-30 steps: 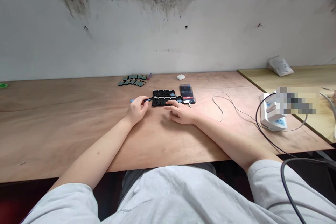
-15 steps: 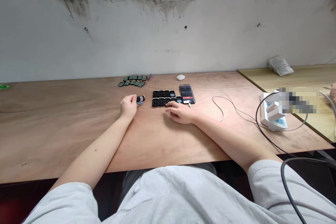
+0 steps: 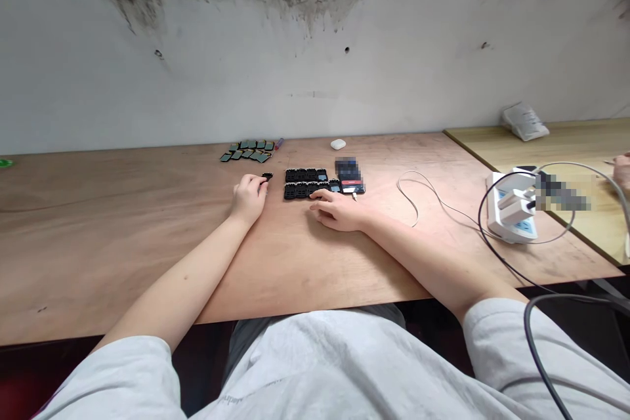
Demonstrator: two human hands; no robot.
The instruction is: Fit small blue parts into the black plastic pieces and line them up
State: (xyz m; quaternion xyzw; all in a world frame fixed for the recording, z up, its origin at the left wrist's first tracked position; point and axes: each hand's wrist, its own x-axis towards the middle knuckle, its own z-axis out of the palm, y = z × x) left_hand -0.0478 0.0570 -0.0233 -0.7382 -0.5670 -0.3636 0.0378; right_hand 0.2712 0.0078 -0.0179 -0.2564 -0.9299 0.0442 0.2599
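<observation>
My left hand (image 3: 249, 198) is closed on a small black plastic part (image 3: 267, 176), which sticks out past the fingertips just above the table. Two rows of black plastic frames (image 3: 306, 175) lie to its right, a few with a light bluish piece in them. My right hand (image 3: 338, 211) rests palm down at the near edge of these frames, fingers stretched out and slightly bent, with its fingertips close to or touching the front row. Beyond my left hand lie two rows of small dark green flat pieces with yellowish edges (image 3: 251, 144).
A phone (image 3: 350, 177) with a white cable (image 3: 417, 193) lies right of the frames. A white case (image 3: 338, 144) sits near the wall. At the right stands a power strip with plugs (image 3: 514, 210) and black cables. Another person's hand (image 3: 623, 174) shows at the right edge.
My left hand has turned and shifted slightly right; the held piece now shows only a small black end instead of a longer face. My right hand stays in place.
</observation>
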